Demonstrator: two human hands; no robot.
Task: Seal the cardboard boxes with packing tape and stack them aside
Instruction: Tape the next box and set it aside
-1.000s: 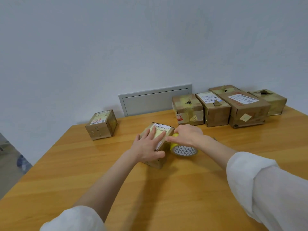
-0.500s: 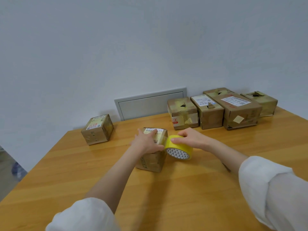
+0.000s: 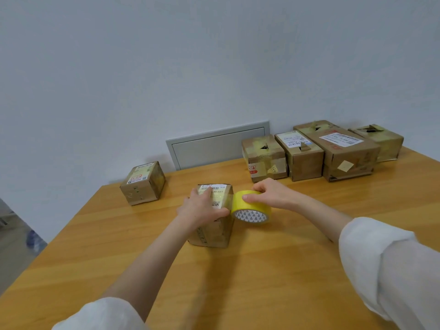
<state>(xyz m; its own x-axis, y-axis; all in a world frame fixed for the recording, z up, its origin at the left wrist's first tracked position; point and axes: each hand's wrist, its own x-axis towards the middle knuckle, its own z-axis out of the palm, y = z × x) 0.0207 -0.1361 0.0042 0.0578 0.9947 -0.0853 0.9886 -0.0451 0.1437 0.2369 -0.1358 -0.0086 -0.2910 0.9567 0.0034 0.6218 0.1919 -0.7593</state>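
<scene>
A: In the head view, where is the box being worked?
B: Mid-frame: it is being pressed onto the surface by the flat left hand; the tape roll, touching its right top edge, is being held in the right hand's closed grip.
A: Advice?
B: Tape should be being pulled taut and smoothed.

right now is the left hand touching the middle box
Touching. The head view shows the left hand flat on top of the middle box while the right hand holds the tape roll.
</scene>
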